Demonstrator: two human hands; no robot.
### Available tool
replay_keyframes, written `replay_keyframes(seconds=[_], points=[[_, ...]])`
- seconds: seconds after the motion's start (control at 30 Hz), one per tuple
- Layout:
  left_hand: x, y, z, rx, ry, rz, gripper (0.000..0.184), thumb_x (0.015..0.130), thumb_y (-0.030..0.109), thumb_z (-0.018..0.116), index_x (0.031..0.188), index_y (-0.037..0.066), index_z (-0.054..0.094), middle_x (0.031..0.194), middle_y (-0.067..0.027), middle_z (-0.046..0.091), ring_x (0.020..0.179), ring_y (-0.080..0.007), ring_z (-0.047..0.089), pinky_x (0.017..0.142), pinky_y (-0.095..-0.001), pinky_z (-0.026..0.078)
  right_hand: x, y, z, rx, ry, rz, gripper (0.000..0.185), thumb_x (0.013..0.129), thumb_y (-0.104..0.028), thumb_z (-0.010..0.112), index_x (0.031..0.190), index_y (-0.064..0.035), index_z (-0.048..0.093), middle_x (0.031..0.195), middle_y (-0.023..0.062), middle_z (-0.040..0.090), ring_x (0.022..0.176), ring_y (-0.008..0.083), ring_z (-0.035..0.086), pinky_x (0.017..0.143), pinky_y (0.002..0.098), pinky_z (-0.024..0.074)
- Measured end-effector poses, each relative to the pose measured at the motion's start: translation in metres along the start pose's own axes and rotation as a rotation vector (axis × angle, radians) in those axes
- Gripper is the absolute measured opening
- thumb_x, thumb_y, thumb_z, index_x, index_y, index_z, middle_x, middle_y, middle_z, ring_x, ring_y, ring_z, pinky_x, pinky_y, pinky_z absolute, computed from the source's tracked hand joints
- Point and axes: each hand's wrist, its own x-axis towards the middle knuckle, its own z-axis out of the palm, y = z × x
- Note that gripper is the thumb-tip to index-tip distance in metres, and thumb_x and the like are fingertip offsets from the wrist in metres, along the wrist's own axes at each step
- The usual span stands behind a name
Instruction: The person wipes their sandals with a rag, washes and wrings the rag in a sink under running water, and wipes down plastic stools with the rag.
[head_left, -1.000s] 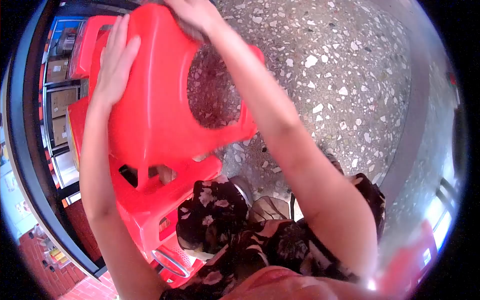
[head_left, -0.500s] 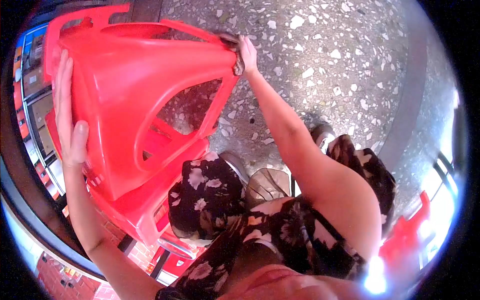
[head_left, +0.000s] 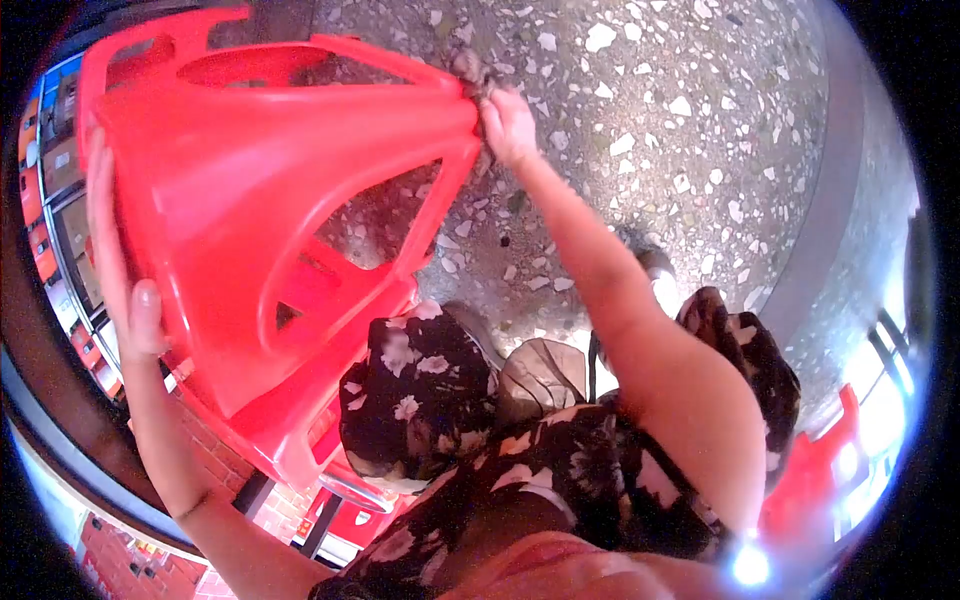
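A glossy red plastic chair (head_left: pixel 330 125) lies tipped over at the left, its legs pointing right. My left hand (head_left: pixel 120 250) lies stretched along its left edge, fingers long and flat against the plastic, thumb apart. My right hand (head_left: pixel 510 125) is closed on a crumpled dark, brownish cloth (head_left: pixel 475 75), pressed at the end of a chair leg. Part of the cloth is hidden behind my fingers. More red plastic (head_left: pixel 285 440) shows under the tipped chair; I cannot tell whether it is a second chair.
Speckled stone floor (head_left: pixel 640 130) spreads ahead and to the right. A brown bag (head_left: pixel 545 375) hangs between my knees. Shelves with boxes (head_left: pixel 70 190) stand at far left. Another red plastic piece (head_left: pixel 810 470) is at lower right, beside a bright light (head_left: pixel 752 565).
My right hand has shifted slightly right, its fingers now more curled round the cloth, which is bunched higher at the leg's end. My left hand and the chair have shifted slightly left in view.
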Motion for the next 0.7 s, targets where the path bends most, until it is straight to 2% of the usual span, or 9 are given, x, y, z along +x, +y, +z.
replay_keyframes(seconds=[0.1,0.2,0.23,0.27,0.4,0.43,0.57,0.63,0.7], points=[[-0.004,0.003,0.002,-0.032,0.001,-0.052,0.089,0.079,0.064,0.034,0.136,-0.004,0.026,0.143,-0.0211,0.023,0.134,-0.0321,0.018,0.109,-0.0429,0.009,-0.011,0.016,-0.006,-0.188,-0.08,-0.162,0.018,0.084,-0.019,0.046,0.084,-0.0033,0.055,0.085,0.0156,0.059,0.089,0.0347,0.054,0.097,0.0457,0.0327],[-0.005,0.0,-0.001,0.045,-0.008,-0.026,0.088,0.079,0.063,0.034,0.136,-0.004,0.025,0.143,-0.0217,0.022,0.134,-0.0321,0.018,0.109,-0.043,0.009,-0.06,-0.003,0.006,-0.093,0.115,0.052,0.018,0.085,-0.015,0.045,0.088,-0.001,0.055,0.094,0.0194,0.056,0.098,0.0377,0.05,0.096,0.0449,0.0342],[-0.005,0.0,0.0,0.041,-0.007,-0.023,0.088,0.079,0.063,0.034,0.136,-0.004,0.025,0.143,-0.0217,0.022,0.134,-0.0321,0.018,0.109,-0.043,0.009,-0.073,-0.023,0.001,0.123,0.029,0.29,0.021,0.088,-0.016,0.042,0.091,0.0011,0.053,0.097,0.021,0.055,0.099,0.0402,0.048,0.096,0.0408,0.0348],[-0.004,-0.001,0.001,0.022,-0.001,-0.018,0.088,0.079,0.062,0.034,0.136,-0.004,0.025,0.143,-0.0217,0.022,0.134,-0.0322,0.018,0.109,-0.043,0.01,-0.068,-0.029,0.004,0.117,0.031,0.295,0.021,0.088,-0.016,0.042,0.091,0.0011,0.053,0.097,0.021,0.055,0.099,0.0402,0.048,0.096,0.0408,0.0348],[-0.002,0.001,0.012,-0.058,0.025,-0.039,0.087,0.079,0.061,0.035,0.137,-0.004,0.025,0.143,-0.0216,0.022,0.134,-0.0324,0.018,0.109,-0.0426,0.011,-0.031,-0.041,0.023,0.499,0.206,0.383,0.036,0.096,-0.027,0.033,0.1,0.0029,0.053,0.099,0.014,0.057,0.094,0.0203,0.049,0.086,0.0345,0.0378],[-0.001,0.003,0.012,-0.088,0.057,-0.052,0.088,0.079,0.061,0.036,0.137,-0.004,0.025,0.143,-0.0217,0.022,0.134,-0.0326,0.019,0.109,-0.0427,0.011,-0.009,-0.039,0.012,0.527,-0.056,0.482,0.039,0.094,-0.018,0.031,0.124,0.0031,0.042,0.127,0.021,0.044,0.12,0.0337,0.041,0.1,0.0361,0.031],[-0.002,-0.002,0.0,0.013,-0.017,-0.068,0.091,0.077,0.064,0.038,0.137,-0.003,0.025,0.143,-0.0203,0.022,0.134,-0.0311,0.019,0.109,-0.0419,0.01,-0.013,-0.121,-0.009,0.64,0.061,0.135,0.046,0.093,-0.019,0.026,0.13,0.0076,0.034,0.136,0.0192,0.035,0.129,0.0304,0.029,0.108,0.0379,0.0168],[0.0,-0.001,0.009,-0.081,0.045,-0.011,0.091,0.076,0.064,0.038,0.137,-0.003,0.025,0.143,-0.0204,0.022,0.134,-0.0307,0.019,0.109,-0.0422,0.01,-0.023,-0.095,0.005,0.709,0.062,0.282,0.045,0.093,-0.02,0.027,0.13,0.0029,0.037,0.137,0.019,0.035,0.129,0.0295,0.029,0.108,0.0366,0.0166],[-0.005,0.003,0.01,-0.119,0.071,-0.09,0.09,0.077,0.064,0.038,0.137,-0.002,0.026,0.143,-0.0207,0.023,0.134,-0.031,0.019,0.109,-0.0427,0.011,-0.037,-0.019,0.016,0.326,-0.016,0.233,0.043,0.093,-0.02,0.029,0.128,0.0022,0.039,0.133,0.0195,0.038,0.126,0.0317,0.033,0.106,0.0384,0.0209]])
